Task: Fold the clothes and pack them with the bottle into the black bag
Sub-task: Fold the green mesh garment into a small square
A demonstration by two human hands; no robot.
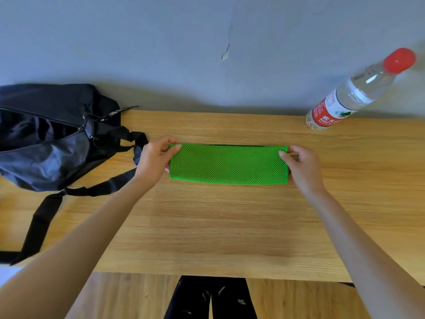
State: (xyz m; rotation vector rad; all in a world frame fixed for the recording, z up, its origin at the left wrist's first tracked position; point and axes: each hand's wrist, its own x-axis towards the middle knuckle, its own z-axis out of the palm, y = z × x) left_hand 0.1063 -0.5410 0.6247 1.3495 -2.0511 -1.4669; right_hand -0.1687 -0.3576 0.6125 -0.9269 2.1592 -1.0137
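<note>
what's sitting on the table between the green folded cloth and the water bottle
Nothing: in the head view only bare wooden table separates the green mesh cloth from the water bottle. The right hand pinches the cloth's right end, just below that stretch.

Partly legible "NONGFU" on the bottle (349, 95)'s red label.

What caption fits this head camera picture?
Left hand and right hand pinch a folded green mesh cloth between black bag and bottle.
</note>
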